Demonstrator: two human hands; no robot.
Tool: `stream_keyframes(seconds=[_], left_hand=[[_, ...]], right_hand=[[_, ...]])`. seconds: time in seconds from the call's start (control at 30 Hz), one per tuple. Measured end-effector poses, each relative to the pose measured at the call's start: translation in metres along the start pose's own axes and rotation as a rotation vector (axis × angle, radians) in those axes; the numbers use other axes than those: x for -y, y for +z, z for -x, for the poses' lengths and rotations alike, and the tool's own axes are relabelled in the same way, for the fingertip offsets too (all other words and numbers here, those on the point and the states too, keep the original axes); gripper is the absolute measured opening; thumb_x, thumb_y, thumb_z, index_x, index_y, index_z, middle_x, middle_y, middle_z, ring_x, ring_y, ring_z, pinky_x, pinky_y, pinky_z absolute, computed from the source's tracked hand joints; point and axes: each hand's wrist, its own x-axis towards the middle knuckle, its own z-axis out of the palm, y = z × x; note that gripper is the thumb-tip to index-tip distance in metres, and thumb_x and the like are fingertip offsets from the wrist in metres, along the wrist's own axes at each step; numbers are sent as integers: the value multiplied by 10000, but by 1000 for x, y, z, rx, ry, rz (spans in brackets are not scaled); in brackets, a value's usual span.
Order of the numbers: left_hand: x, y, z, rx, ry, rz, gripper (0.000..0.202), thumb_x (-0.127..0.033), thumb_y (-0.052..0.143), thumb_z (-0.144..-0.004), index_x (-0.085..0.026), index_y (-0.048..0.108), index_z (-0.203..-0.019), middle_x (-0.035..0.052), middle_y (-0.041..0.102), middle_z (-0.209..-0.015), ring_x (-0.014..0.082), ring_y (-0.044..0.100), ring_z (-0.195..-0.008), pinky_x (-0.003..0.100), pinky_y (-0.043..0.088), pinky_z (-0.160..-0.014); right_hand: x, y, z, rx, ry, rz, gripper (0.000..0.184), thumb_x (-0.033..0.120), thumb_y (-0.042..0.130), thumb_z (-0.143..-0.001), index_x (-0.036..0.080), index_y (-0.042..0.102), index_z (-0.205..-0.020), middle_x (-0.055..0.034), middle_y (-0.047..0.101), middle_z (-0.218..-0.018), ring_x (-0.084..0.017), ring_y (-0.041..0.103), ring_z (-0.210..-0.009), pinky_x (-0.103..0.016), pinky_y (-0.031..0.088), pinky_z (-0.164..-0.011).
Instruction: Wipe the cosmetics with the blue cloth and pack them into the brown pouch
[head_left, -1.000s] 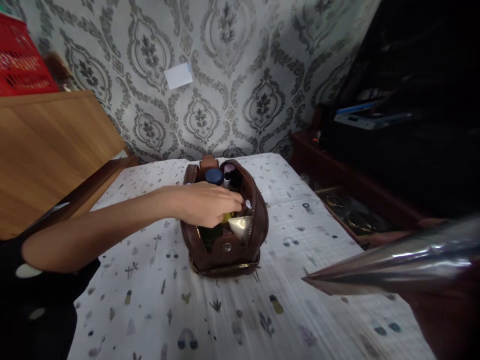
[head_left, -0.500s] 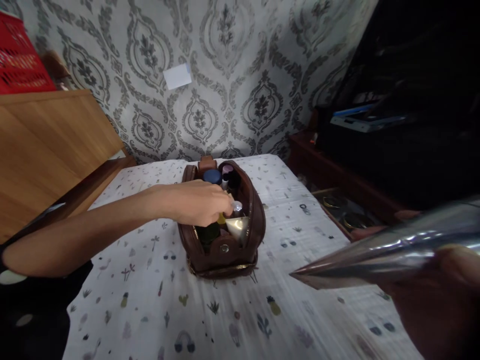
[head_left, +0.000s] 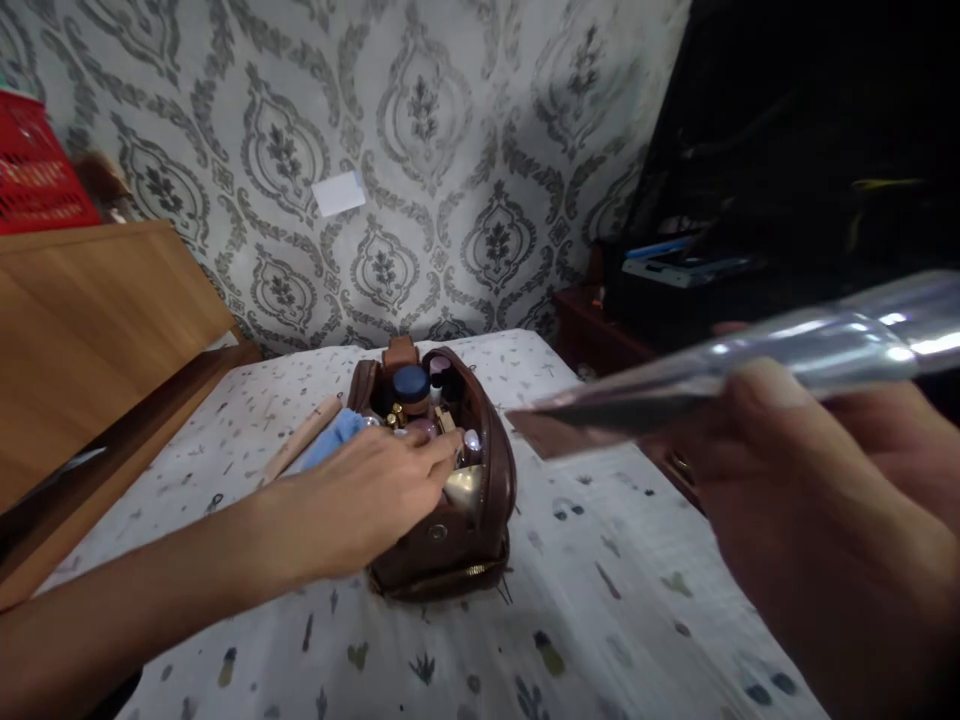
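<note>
Blue cloth [head_left: 335, 437]: just beside the brown bag [head_left: 457, 552], on its left.
Left hand [head_left: 360, 490]: fingers bent at the bag's mouth; whether they grip something, I cannot tell.
Brown bag: stands unzipped on the white sheet [head_left: 637, 570], probably for easy reaching; contains a blue-lidded jar [head_left: 411, 382], a pale tube [head_left: 465, 487], a small bottle [head_left: 472, 447].
Silver packet [head_left: 697, 385]: held aslant, seemingly to keep clear.
Right hand [head_left: 810, 500]: closed around this packet.

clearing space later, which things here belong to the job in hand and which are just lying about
In the job:
- open brown bag, left hand at its opening
- silvery packet in the right hand

Apparently just around:
- red basket
- white card
</note>
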Motion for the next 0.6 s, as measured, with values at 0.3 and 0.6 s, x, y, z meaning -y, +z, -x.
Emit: stream_keyframes(seconds=[0.3, 0.6], left_hand=[[-2, 13, 1, -4, -31, 9, 609, -29, 493, -739, -116, 494, -1342, 178, 447, -1526, 263, 663, -1048, 367, 574, -764], [-3, 8, -1, 53, -44, 79, 452, -57, 481, -797, -127, 548, -1239, 150, 526, -1435, 236, 668, -931, 361, 578, -713]], right_hand=[[-11, 90, -60, 525, -54, 8, 260, 271, 686, -830, 221, 538, -1037, -16, 695, -902, -185, 676, -819, -329, 539, -714], [-21, 136, -73, 845, 9, 593, 223, 256, 691, -791, 185, 581, -972, -10, 662, -727, -161, 604, -609, -266, 408, -530]])
